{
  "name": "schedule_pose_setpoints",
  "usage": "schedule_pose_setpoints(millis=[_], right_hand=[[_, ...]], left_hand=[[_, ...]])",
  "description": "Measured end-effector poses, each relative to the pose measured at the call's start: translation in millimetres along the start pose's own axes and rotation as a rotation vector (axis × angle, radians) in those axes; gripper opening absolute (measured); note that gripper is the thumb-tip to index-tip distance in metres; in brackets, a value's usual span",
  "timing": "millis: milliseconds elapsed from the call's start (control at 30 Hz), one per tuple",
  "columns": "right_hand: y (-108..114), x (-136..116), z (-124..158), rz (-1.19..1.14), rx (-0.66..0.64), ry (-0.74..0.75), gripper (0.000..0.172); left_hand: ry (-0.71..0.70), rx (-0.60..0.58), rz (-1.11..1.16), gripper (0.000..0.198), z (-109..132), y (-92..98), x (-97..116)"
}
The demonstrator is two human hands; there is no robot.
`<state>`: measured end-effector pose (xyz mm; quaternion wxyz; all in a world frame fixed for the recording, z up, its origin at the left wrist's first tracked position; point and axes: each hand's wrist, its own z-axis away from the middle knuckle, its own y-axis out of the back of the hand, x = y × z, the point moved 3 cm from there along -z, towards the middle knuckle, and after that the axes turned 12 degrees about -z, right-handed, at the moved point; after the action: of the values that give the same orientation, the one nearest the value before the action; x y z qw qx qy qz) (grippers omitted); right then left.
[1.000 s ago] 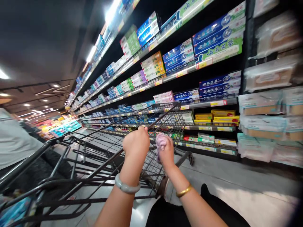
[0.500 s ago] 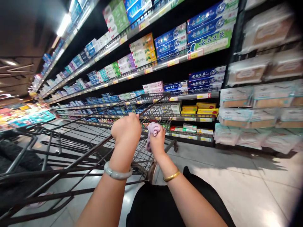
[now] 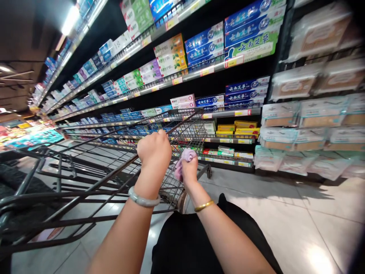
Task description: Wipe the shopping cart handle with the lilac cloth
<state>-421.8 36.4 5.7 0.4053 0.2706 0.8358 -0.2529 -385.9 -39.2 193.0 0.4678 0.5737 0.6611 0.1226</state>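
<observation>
My left hand (image 3: 155,148), below which a pale bangle circles the wrist, is closed around the top rail of a dark wire shopping cart (image 3: 114,176). Just right of it, a crumpled light purple cloth (image 3: 186,156) bunches out of my right hand (image 3: 190,169), whose fingers are wrapped round it. A gold bracelet sits on that wrist. The cloth hangs beside the cart's wire side; whether it touches the wires I cannot tell. Part of the rail is hidden under my left fist.
Long shelves of boxed toothpaste (image 3: 204,43) run along the far side, with yellow boxes (image 3: 246,131) low down. Clear-wrapped packs (image 3: 309,110) hang at the right. A cart wheel (image 3: 209,172) rests on the tiled floor (image 3: 285,224). My black-clad leg is below.
The view has shifted slightly, so the shelves sit a little lower left to upper left. My right hand and the cloth have turned a little against the cart. Both grips stay.
</observation>
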Motion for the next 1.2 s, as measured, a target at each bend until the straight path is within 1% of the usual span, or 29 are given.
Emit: schedule_pose_setpoints(millis=[67, 133, 200, 267, 300, 367, 433, 500, 533, 567, 600, 700, 767, 833, 900, 967, 1000, 1033, 1100, 1133, 1167, 1200], right_hand=[[-4.5, -19.5, 0.6, -0.033, 0.019, 0.040, 0.038], [-3.1, -27.9, 2.8, -0.074, 0.009, 0.085, 0.035], [5.2, -20.6, 6.0, -0.084, 0.044, 0.045, 0.031], [14.9, -7.2, 8.5, -0.066, 0.143, -0.063, 0.030], [17.0, -3.9, 8.9, -0.067, 0.171, -0.089, 0.030], [15.0, -9.0, 8.5, -0.082, 0.187, -0.092, 0.032], [7.4, -26.3, 8.1, -0.118, 0.122, -0.017, 0.031], [0.8, -43.2, 9.6, -0.169, 0.010, 0.125, 0.032], [-0.1, -46.6, 11.1, -0.184, -0.027, 0.186, 0.034], [1.3, -45.4, 12.6, -0.186, -0.031, 0.216, 0.035], [4.4, -40.4, 13.9, -0.175, -0.001, 0.213, 0.037], [13.9, -22.7, 16.1, -0.125, 0.149, 0.101, 0.038], [12.0, -27.8, 16.1, -0.128, 0.166, 0.075, 0.038], [4.0, -47.6, 16.1, -0.166, 0.092, 0.137, 0.036], [-5.3, -69.2, 18.4, -0.238, -0.063, 0.292, 0.036], [-9.7, -75.6, 22.4, -0.271, -0.177, 0.399, 0.039], [-9.4, -71.7, 23.8, -0.261, -0.181, 0.395, 0.038], [-7.5, -65.0, 24.5, -0.239, -0.145, 0.358, 0.035], [-1.5, -53.5, 24.5, -0.188, -0.015, 0.246, 0.027], [1.1, -53.4, 24.5, -0.178, 0.047, 0.206, 0.026], [2.5, -58.6, 24.7, -0.188, 0.079, 0.203, 0.026], [2.1, -68.7, 25.4, -0.217, 0.065, 0.242, 0.028]], left_hand=[[-0.004, -0.011, -0.005, 0.038, -0.2, 0.0, 0.5], [-0.001, -0.019, -0.008, 0.039, -0.3, 0.5, 1.0], [0.006, -0.034, -0.007, 0.040, -0.3, 1.6, 1.3], [0.006, -0.051, -0.004, 0.040, -0.3, 3.0, 1.3], [0.003, -0.056, -0.004, 0.039, -0.3, 3.8, 1.2], [-0.005, -0.061, -0.007, 0.038, -0.5, 5.0, 0.6], [-0.009, -0.068, -0.011, 0.038, -0.7, 5.8, -0.1], [-0.011, -0.077, -0.017, 0.039, -0.8, 6.6, -0.3], [-0.014, -0.081, -0.020, 0.040, -0.6, 7.6, -0.3], [-0.024, -0.085, -0.022, 0.040, 0.0, 9.1, -0.5], [-0.039, -0.087, -0.023, 0.040, 1.0, 11.3, -1.2], [-0.099, -0.094, -0.022, 0.038, 8.2, 21.5, -9.9], [-0.121, -0.085, -0.036, 0.037, 16.4, 28.7, -23.0], [-0.121, -0.058, -0.079, 0.039, 26.1, 33.2, -39.5], [-0.102, -0.081, -0.124, 0.043, 35.5, 31.8, -54.7], [-0.064, -0.141, -0.145, 0.047, 42.7, 26.3, -64.7], [-0.042, -0.157, -0.150, 0.048, 45.3, 23.6, -67.1], [-0.025, -0.159, -0.152, 0.049, 47.0, 21.6, -67.8], [0.001, -0.130, -0.152, 0.049, 48.9, 19.9, -65.8], [0.011, -0.114, -0.148, 0.049, 49.4, 20.1, -64.0], [0.023, -0.106, -0.142, 0.049, 49.9, 20.7, -62.2], [0.032, -0.106, -0.135, 0.049, 50.4, 21.6, -60.5]])
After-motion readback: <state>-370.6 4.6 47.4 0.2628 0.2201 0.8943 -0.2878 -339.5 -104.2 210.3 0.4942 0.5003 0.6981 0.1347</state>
